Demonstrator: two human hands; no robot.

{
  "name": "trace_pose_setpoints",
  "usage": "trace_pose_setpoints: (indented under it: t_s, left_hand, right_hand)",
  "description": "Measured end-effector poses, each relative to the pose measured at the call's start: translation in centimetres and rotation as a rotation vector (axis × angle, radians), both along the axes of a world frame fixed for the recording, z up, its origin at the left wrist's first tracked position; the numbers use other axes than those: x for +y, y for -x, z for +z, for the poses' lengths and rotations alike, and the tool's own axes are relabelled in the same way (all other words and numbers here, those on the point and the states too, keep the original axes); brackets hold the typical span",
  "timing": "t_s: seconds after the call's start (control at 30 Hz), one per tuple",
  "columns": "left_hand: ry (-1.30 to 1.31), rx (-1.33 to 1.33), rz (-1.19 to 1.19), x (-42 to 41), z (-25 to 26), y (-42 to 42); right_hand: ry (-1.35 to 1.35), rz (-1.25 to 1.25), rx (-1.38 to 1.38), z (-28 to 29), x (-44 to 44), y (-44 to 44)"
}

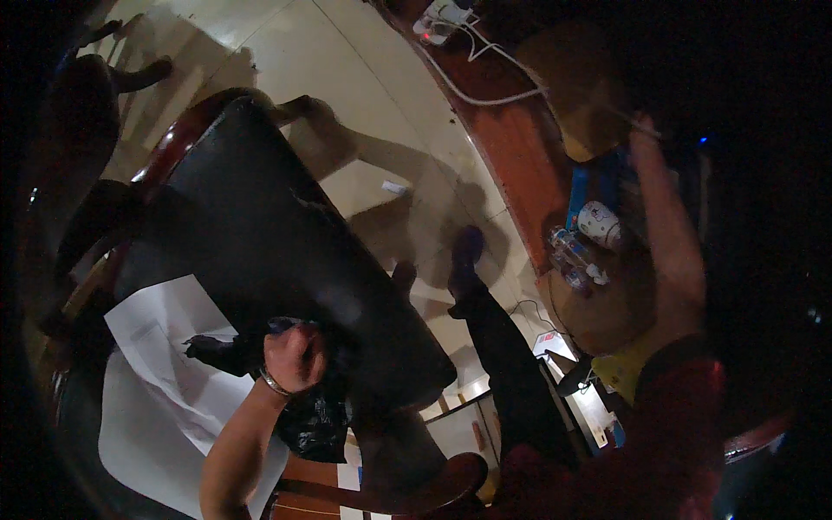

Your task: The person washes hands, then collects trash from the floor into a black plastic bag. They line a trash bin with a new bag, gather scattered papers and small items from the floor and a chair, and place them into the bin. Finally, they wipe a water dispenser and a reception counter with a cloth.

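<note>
My left hand (pixel 296 357), with a bracelet on its wrist, is closed around a black plastic bag (pixel 315 422). Part of the bag hangs below the fist and a dark twisted end sticks out to its left. Behind it is a black padded chair seat (pixel 260 214). White paper sheets (pixel 175 344) lie left of the hand, over a pale rounded panel (pixel 143 429). My right hand (pixel 643 133) reaches into the dark at the right, beside a brown rounded surface (pixel 578 97). A thin pale line runs by its fingers; its grip is too dim to make out.
A white power strip (pixel 445 19) with a red light trails a white cable (pixel 494 101). Clear plastic bottles (pixel 572 257) and a patterned white cup (pixel 599 224) stand right of the reddish-brown edge (pixel 513 175). A small white item (pixel 393 187) lies on the tiled floor (pixel 364 78).
</note>
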State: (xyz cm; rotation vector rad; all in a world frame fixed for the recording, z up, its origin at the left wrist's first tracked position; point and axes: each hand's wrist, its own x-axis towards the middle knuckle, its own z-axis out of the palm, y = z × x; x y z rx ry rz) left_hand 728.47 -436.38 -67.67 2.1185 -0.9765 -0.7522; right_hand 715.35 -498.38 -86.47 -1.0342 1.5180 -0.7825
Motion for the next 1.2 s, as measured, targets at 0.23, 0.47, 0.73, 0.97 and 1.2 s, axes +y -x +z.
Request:
trace_pose_setpoints:
  t_s: [0.23, 0.47, 0.73, 0.97, 1.2]
  left_hand:
    - [-0.03, -0.123, -0.075, -0.3, 0.2, -0.7]
    - [-0.069, -0.236, -0.12, 0.2, 0.1, -0.1]
    - [-0.106, -0.255, -0.128, 1.2, -0.4, 0.5]
    - [-0.111, -0.262, -0.109, 1.1, -0.5, 0.5]
    - [-0.175, -0.22, -0.057, 2.3, -0.4, 0.9]
  right_hand:
    - [-0.012, 0.162, 0.114, -0.9, -4.6, -0.8]
    - [-0.031, 0.348, 0.285, -3.0, -5.6, -0.6]
    - [-0.226, 0.533, 0.53, -9.4, 0.6, 4.9]
    - [-0.498, 0.577, 0.536, -15.1, 13.3, 10.0]
    - [0.546, 1.142, 0.337, -14.3, 26.0, 1.2]
